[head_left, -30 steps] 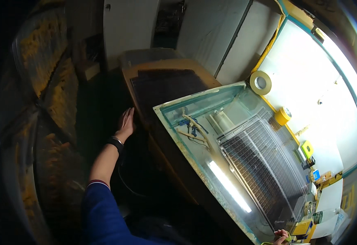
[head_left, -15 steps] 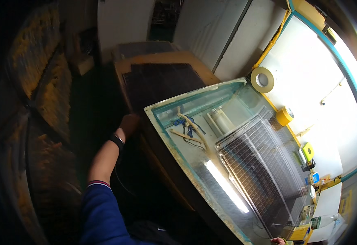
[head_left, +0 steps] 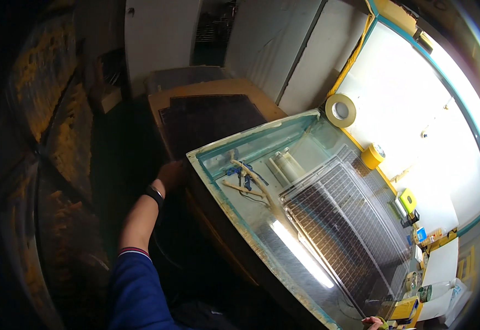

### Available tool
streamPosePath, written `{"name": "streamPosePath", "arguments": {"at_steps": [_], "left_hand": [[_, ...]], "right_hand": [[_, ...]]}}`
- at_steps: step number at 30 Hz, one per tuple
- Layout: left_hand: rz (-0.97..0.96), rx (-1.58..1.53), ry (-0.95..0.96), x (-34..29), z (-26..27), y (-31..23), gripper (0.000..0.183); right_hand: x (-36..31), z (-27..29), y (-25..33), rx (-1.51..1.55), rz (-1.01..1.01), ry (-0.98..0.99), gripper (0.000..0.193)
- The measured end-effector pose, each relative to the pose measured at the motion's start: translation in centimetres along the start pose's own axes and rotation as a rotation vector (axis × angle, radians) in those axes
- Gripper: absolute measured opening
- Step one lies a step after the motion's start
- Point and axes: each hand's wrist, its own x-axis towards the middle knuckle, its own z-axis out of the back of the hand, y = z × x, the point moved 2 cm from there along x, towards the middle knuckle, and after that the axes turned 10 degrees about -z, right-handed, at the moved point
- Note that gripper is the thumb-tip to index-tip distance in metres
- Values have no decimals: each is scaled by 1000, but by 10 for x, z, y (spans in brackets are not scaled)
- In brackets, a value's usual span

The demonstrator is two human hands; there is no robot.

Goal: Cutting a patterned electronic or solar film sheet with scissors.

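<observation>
My left hand (head_left: 172, 175) reaches forward in deep shadow, beside the near left corner of a glass-topped box (head_left: 232, 234) with a pale, teal-edged frame. Its fingers are lost in the dark, so what it touches cannot be made out. At the bottom edge, only a small part of my right hand (head_left: 371, 323) shows, its fingers curled by a yellow-green thing (head_left: 383, 323) too cut off to name. Under or on the glass lies a dark gridded panel (head_left: 345, 214). Blue cords (head_left: 245, 177) and a pale bent tube (head_left: 255, 171) sit farther left in the box.
A wooden table (head_left: 251, 89) with a dark sheet (head_left: 212, 115) stands beyond the box. Tape rolls (head_left: 340, 110), (head_left: 373, 156) and small items line its right ledge, below a bright white panel (head_left: 410, 99). Stained boards (head_left: 67, 129) rise on the left.
The view has shifted slightly, so the box and ledge appear a little farther left and lower. My left hand appears slightly lower, still by the box corner. A bit more of my right hand shows.
</observation>
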Motion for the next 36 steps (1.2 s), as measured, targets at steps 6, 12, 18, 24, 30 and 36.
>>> {"name": "streamPosePath", "arguments": {"at_steps": [6,12,18,24,30,36], "left_hand": [[-18,36,11,14,19,-13,14],[65,-129,-171,18,3,13,16],[-8,-260,59,45,25,8,18],[266,-343,-274,81,116,13,27],[36,-659,-860,108,196,-64,16],[-514,-475,-941,40,254,-214,19]], "right_hand": [[0,2,-2,71,-51,8,22],[-1,0,0,8,18,24,23],[0,2,-3,52,-7,35,25],[3,3,-6,33,102,10,29],[1,10,-23,96,58,88,37],[-7,6,-38,547,-380,-11,11]]}}
